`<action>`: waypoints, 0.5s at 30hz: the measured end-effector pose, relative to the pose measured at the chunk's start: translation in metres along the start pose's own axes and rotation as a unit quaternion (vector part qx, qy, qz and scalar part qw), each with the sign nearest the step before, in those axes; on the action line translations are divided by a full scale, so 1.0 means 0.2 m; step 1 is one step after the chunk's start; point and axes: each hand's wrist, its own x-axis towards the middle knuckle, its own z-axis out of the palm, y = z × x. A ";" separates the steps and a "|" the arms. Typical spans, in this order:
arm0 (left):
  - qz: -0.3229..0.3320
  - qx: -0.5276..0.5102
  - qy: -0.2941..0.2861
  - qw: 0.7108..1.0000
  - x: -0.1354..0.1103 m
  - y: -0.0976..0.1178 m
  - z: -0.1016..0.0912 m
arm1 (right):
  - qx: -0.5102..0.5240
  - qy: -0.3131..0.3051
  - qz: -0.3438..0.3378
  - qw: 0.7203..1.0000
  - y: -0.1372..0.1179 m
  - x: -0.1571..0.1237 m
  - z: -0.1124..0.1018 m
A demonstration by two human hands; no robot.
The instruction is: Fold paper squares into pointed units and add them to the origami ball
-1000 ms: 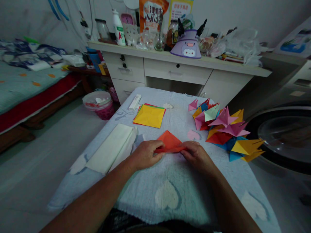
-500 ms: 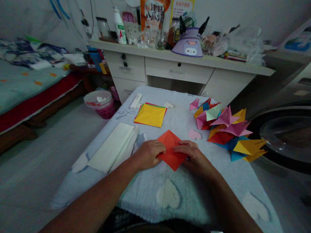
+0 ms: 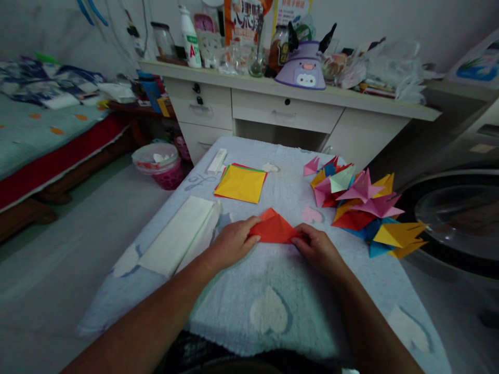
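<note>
Pink bin (image 3: 168,178) holds white scraps (image 3: 159,157); left fingers (image 3: 253,239) and right fingers (image 3: 301,229) pinch opposite ends of the folded red paper (image 3: 275,228)

The paper (image 3: 274,228), a diamond half a second ago, is now a triangle, straight edge nearest the person. The right hand (image 3: 316,246) has moved from its face to its right corner; the left hand (image 3: 236,240), curled before, is straighter.

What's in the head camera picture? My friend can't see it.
A person's left hand and right hand hold folded orange-red paper over a pale cloth, with a yellow-topped paper stack beyond and colourful folded shapes at right.
</note>
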 end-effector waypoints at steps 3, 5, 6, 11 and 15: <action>-0.009 -0.014 0.008 1.000 0.00 0.01 0.00 | 0.020 0.025 0.022 0.999 0.01 0.01 0.02; -0.015 -0.014 0.017 1.000 0.00 0.00 0.01 | 0.005 0.043 0.022 0.999 0.02 0.01 0.03; -0.016 -0.013 0.022 1.000 0.01 0.00 0.01 | -0.006 0.052 0.021 0.998 0.02 0.01 0.03; -0.015 0.014 0.045 0.999 0.01 -0.02 0.06 | -0.055 0.085 0.027 0.994 0.03 0.03 0.06; -0.027 0.057 0.066 0.996 0.03 -0.03 0.09 | -0.079 0.106 0.032 0.991 0.04 0.03 0.07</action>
